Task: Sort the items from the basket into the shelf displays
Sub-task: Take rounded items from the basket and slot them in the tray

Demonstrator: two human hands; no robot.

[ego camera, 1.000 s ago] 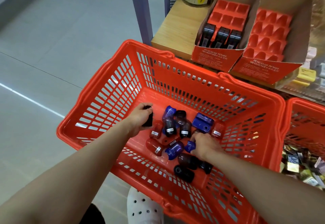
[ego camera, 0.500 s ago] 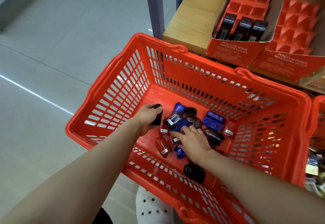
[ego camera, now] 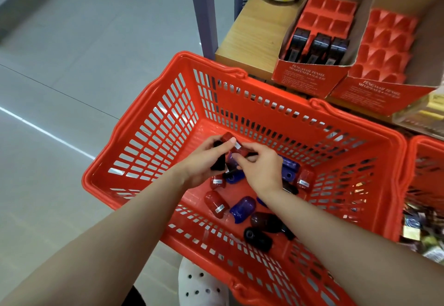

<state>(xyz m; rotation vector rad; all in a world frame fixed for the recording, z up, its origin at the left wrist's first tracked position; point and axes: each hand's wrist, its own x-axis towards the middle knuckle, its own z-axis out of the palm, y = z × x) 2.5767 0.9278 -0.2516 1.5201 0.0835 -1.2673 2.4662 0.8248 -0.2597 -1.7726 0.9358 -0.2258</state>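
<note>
Basket (ego camera: 153, 137), orange: left hand (ego camera: 204, 161) grips black sharpener (ego camera: 218, 161), right hand (ego camera: 260, 169) pinches red sharpener (ego camera: 236, 145), both above loose sharpeners.

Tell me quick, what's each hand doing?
Left hand: holds a black sharpener.
Right hand: pinches a red sharpener.

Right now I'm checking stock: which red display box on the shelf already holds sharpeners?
The left red cardboard display box: three dark sharpeners fill its front row. The right red cardboard display box shows only empty slots.
</note>
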